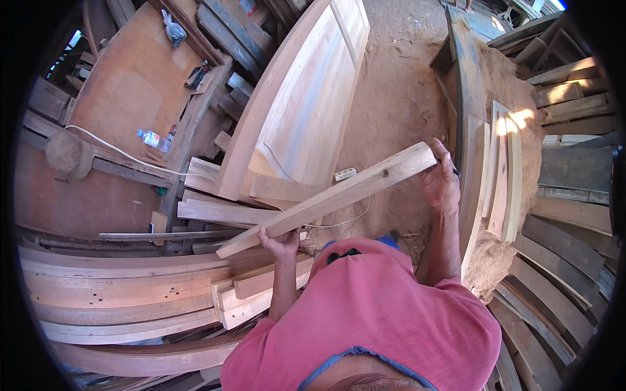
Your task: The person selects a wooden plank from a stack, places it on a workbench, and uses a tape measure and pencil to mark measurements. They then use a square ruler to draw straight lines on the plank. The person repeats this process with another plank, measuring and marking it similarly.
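Fingers of the left hand [280, 245] are partly hidden behind the timber [329, 199], the upper edge crops the panelled door [306, 124], and print on the bottle [150, 138] is too small to read.

brown floor [398, 85] and broad board [120, 98] flanking a wooden panel [306, 124]
right of the panel, the floor bears a power strip [345, 174]; left, the board bears a bottle [150, 138].

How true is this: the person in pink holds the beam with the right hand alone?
Not quite: the head view shows the person in pink holding the beam with the left hand as well as the right hand.
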`<state>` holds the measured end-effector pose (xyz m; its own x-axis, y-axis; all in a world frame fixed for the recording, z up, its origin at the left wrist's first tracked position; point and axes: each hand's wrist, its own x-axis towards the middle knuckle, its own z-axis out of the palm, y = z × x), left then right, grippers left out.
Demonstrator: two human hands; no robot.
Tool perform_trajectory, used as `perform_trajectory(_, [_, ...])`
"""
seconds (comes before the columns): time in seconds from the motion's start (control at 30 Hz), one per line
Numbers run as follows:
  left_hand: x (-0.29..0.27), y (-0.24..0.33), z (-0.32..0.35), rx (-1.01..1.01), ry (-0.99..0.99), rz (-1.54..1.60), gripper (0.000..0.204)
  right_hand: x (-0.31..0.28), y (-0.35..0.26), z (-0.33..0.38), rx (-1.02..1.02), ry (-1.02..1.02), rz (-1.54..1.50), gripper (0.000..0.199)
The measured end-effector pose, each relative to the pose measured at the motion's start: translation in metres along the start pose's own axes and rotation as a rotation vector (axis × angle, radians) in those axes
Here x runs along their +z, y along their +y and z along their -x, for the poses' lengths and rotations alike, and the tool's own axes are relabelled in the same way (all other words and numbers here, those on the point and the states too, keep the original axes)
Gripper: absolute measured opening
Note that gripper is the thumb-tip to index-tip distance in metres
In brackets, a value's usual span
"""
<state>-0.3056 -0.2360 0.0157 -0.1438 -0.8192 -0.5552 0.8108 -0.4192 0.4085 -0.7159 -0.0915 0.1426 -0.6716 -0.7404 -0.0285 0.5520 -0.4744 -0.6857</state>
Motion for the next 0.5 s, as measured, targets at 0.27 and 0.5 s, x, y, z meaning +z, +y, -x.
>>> perform_trajectory(0.27, [-0.009,0.015,-0.009,0.038,-0.221,0.046,0.077,-0.042,-0.011,-0.010,0.034,0.362,1.173,0.046])
perform_trajectory(0.5, [0.026,-0.011,0.006,0.014,-0.108,-0.222,0.073,0.012,0.000,0.023,-0.179,-0.267,1.712,0.050])
